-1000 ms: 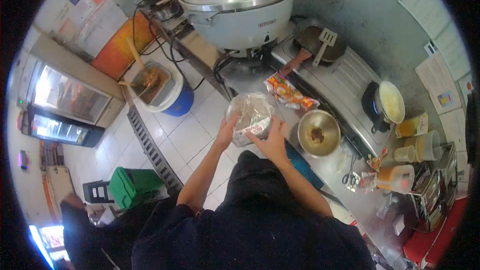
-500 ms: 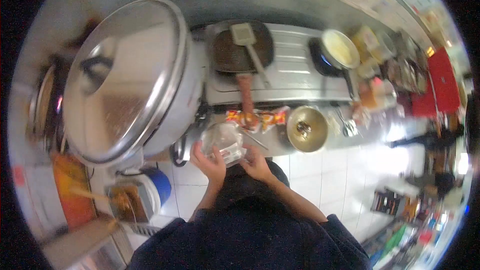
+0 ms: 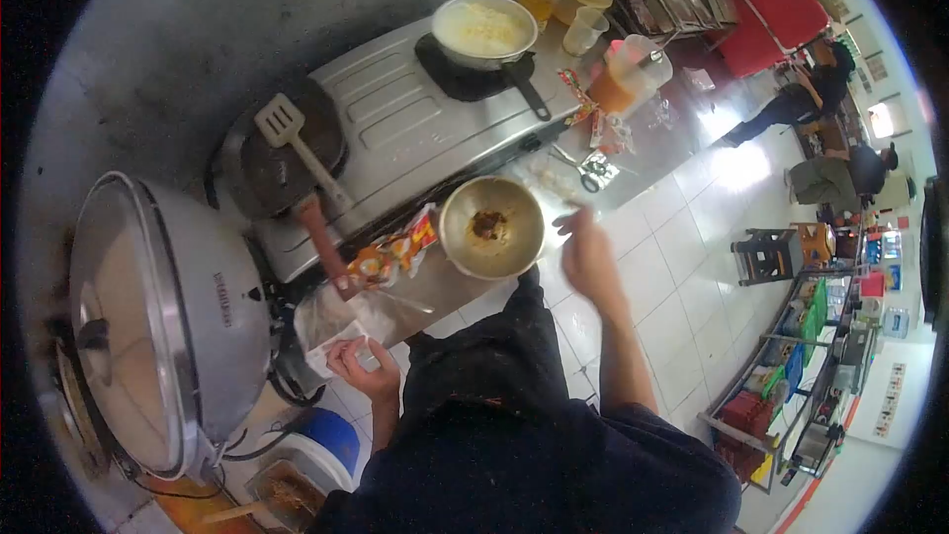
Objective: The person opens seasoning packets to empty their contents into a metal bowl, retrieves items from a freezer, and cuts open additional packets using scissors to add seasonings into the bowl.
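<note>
Counter runs diag., lower L to upper R. Rice cooker, far L, lid on. Stove, upper ctr, w/ frying pan under spatula. Steel bowl, mid-frame, w/ brown stuff inside. Clear plastic pack, lower L of ctr, L hand fingers grasping its lower edge. R hand, R of bowl, fingers curled; can't tell if holding anything. Scissors just above, on counter.

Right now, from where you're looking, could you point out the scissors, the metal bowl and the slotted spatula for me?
Scissors (image 3: 590, 178): head view, on the dark handles.
Metal bowl (image 3: 525, 222): head view, on the bare inner wall.
Slotted spatula (image 3: 311, 163): head view, on the handle.
</note>
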Demonstrator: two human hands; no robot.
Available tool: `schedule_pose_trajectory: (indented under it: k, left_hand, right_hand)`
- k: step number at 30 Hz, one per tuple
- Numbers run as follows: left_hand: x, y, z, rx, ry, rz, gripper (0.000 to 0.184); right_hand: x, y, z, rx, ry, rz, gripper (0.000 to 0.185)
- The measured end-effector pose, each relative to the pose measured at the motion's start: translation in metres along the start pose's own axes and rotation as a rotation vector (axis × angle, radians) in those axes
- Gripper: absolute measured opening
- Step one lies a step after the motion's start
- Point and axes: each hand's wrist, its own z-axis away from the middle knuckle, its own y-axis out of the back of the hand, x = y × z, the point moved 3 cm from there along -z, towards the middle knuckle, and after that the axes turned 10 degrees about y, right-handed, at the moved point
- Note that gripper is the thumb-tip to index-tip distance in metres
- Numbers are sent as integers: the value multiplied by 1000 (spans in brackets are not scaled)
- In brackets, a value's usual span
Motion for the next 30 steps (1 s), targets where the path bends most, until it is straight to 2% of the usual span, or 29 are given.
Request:
schedule_pose_trajectory:
  k: [1,2,3,5,6,8,10,11,12,13,15,16,18,21,22,23,24,26,27,28,29,30]
  left_hand:
    - [27,-6,4,-118,-66,37,18]
    - [45,-17,14,-144,-51,103,16]
    - [70,-29,19,-128,-40,80,16]
    - [128,-63,25,-161,-108,299,16]
    - [148,-88,38,-217,-77,364,17]
    - [195,-131,46,-292,69,372,19]
    - [232,-155,51,-313,222,270,19]
    - [239,-165,59,-289,404,361,20]
    - [244,-178,62,-248,564,472,20]
    - [247,-186,65,-222,574,456,20]
    - [245,-179,74,-217,638,302,18]
    - [243,-178,80,-171,739,277,17]
    - [236,-180,93,-95,786,305,16]
    - [236,-177,107,31,860,358,15]
    - [230,-177,115,52,889,362,15]
    - [226,-174,120,69,918,362,15]
    - [229,-173,122,100,1011,366,14]
    - [234,-172,119,103,1015,402,14]
    - [237,-174,116,98,1010,433,13]
    - [242,-177,111,71,968,422,12]
    - [252,-181,103,14,1012,405,11]
    - [257,-190,98,-101,976,467,11]
  right_hand:
    - [17,21,-25,76,-42,99,33]
    - [37,41,-51,96,70,176,33]
    - [54,54,-75,65,14,156,29]
    - [115,64,-115,-70,-31,287,24]
    - [144,66,-124,-111,-20,265,24]
    - [196,51,-136,-189,58,501,18]
    - [236,21,-123,-345,98,335,16]
    - [239,16,-119,-460,136,219,15]
    - [240,11,-113,-483,45,121,15]
    - [226,17,-121,-649,-35,73,21]
    - [229,15,-120,-682,-23,78,21]
    - [237,7,-115,-694,-13,60,21]
    - [267,-2,-104,-751,67,223,20]
    - [253,28,-124,-855,24,262,20]
    - [288,20,-114,-791,104,213,22]
    - [305,14,-112,-938,263,261,20]
    - [309,20,-112,-884,222,225,19]
    - [316,42,-114,-812,155,233,18]
    - [320,55,-113,-720,89,367,18]
    - [322,69,-112,-618,20,502,19]
    - [324,77,-111,-601,-7,534,19]
    - [324,80,-111,-515,-35,439,19]
